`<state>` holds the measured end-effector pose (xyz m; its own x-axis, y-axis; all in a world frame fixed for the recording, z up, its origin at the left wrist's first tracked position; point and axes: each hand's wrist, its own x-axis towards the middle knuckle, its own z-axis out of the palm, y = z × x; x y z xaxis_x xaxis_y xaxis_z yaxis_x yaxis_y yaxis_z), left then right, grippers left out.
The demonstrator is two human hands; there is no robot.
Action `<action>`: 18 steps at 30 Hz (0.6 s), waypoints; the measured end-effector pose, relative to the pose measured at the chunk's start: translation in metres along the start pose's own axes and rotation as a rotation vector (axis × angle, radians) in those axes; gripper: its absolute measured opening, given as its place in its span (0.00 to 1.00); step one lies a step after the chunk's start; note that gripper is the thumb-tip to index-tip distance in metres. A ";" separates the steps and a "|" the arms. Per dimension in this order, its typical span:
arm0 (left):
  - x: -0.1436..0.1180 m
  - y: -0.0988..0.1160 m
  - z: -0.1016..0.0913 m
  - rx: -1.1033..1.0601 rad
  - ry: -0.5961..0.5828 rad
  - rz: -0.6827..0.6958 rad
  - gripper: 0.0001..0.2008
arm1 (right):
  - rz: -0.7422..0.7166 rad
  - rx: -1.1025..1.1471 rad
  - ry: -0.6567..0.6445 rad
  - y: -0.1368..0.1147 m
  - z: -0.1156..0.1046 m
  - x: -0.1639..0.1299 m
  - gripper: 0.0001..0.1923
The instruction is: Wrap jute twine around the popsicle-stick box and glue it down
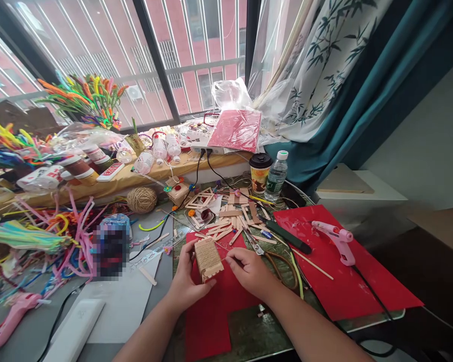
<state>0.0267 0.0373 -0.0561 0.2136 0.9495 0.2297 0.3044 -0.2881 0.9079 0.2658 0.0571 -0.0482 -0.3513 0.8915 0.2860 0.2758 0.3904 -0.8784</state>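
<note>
My left hand (186,276) is closed around a small box (208,259) of wooden craft sticks wound with brown twine, its thumb along the near lower edge. The box is tilted above red paper (207,327). To its right, my right hand (247,271) is pinched, with a thin strand of twine (222,246) seeming to run toward its fingertips; the end inside the fingers is hidden. Just beyond that hand lie scissors (283,266) with brown handles. Loose craft sticks (222,221) are piled behind the box.
On the right, a pink glue gun (340,241) rests on a red sheet (366,286). A lidded cup (260,173) and water bottle (277,176) stand at the back. A twine ball (142,200), pipe cleaners (18,236) and another glue gun (17,314) are leftward.
</note>
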 end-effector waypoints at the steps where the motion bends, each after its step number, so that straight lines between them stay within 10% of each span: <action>1: -0.001 0.000 0.003 -0.020 -0.004 -0.004 0.46 | 0.006 0.009 -0.006 -0.001 0.001 0.000 0.11; 7: -0.001 0.004 0.021 -0.105 -0.060 -0.030 0.46 | 0.022 0.121 -0.050 -0.004 -0.001 -0.001 0.12; 18: -0.009 0.023 -0.003 0.178 0.000 -0.075 0.50 | -0.024 0.054 -0.042 -0.008 -0.002 -0.003 0.10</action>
<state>0.0294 0.0227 -0.0361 0.1844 0.9691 0.1640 0.4788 -0.2343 0.8461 0.2660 0.0518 -0.0410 -0.3951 0.8711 0.2917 0.2186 0.3975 -0.8912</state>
